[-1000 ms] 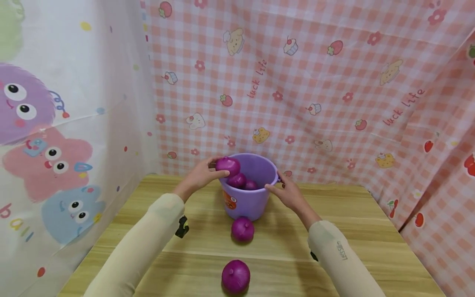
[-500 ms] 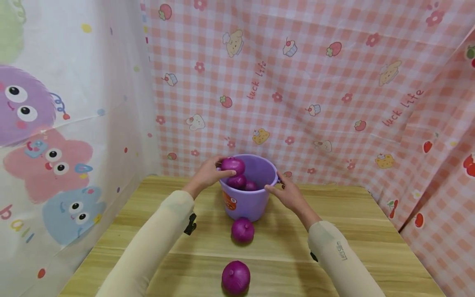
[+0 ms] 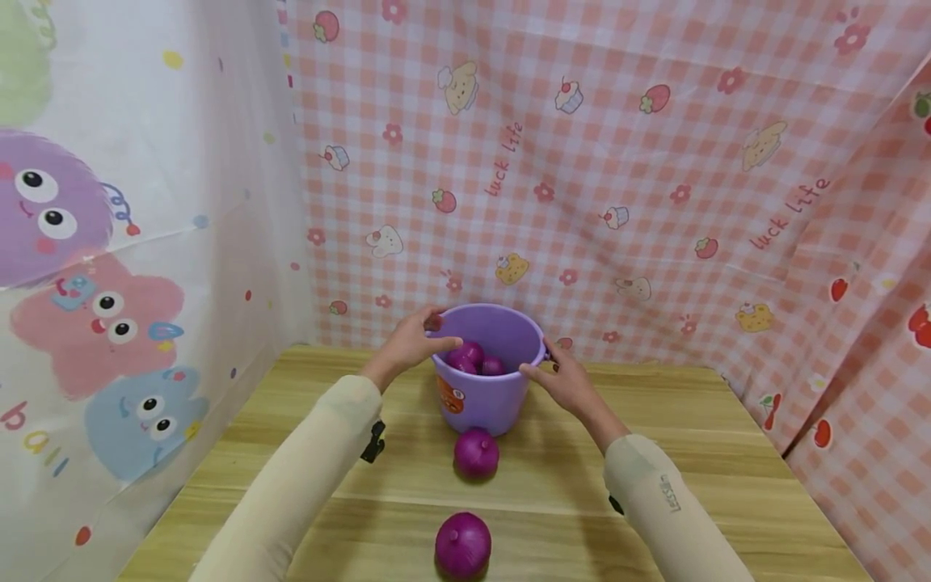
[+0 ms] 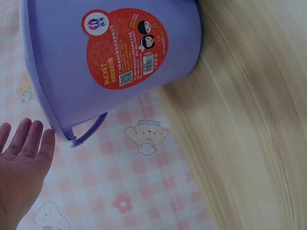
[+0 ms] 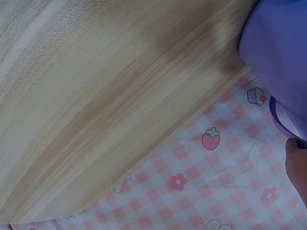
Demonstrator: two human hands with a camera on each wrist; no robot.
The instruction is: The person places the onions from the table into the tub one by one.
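Note:
A purple bucket [image 3: 486, 404] stands upright on the table, and several purple onions [image 3: 471, 354] lie inside it. My left hand [image 3: 409, 343] is at the bucket's left rim, thumb over the opening, holding nothing. The left wrist view shows its fingers [image 4: 32, 139] extended beside the rim. On the right side my right hand [image 3: 569, 380] grips the rim by the handle joint, thumb at the front; in the right wrist view only part of this hand [image 5: 296, 165] shows. One onion [image 3: 476, 454] sits just before the bucket, another onion [image 3: 463, 544] nearer the front.
The wooden table [image 3: 655, 469] reaches back to a pink checked curtain [image 3: 582, 178]. A white cartoon curtain [image 3: 233, 202] hangs along the left side. A red label [image 4: 127, 48] is on the bucket's wall, and its handle [image 4: 91, 132] hangs down behind.
My left hand moved slightly right over the rim and let go of an onion, which dropped into the bucket. My right hand has stayed on the rim.

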